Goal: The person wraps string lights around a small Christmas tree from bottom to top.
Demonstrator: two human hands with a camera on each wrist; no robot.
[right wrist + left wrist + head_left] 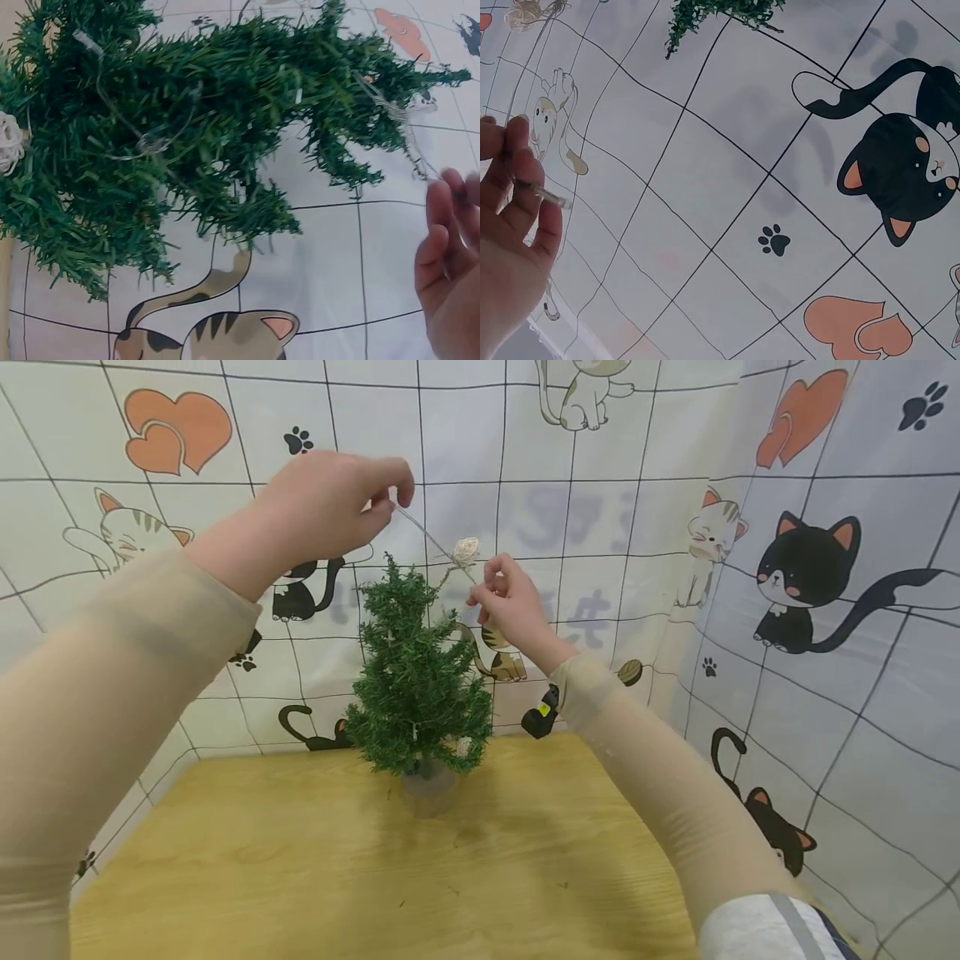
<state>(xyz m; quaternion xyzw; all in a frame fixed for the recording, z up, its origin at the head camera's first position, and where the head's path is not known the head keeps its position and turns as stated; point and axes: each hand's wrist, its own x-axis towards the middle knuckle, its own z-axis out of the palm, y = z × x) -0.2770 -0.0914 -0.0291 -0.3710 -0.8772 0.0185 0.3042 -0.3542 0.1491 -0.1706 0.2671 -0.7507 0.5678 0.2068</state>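
A thin clear wire runs slantwise above a small green artificial Christmas tree. My left hand, up and left of the treetop, pinches its upper end. In the left wrist view a small clear, bulb-like piece sticks out between that hand's fingers. To the right of the treetop, my right hand pinches the wire lower down. A white woven ball hangs on the wire close to the right fingers. More wire lies among the branches in the right wrist view.
The tree stands in a translucent base on a wooden table. Another white woven ball sits low in its branches. A cat-print curtain with grid lines surrounds the table's back and sides.
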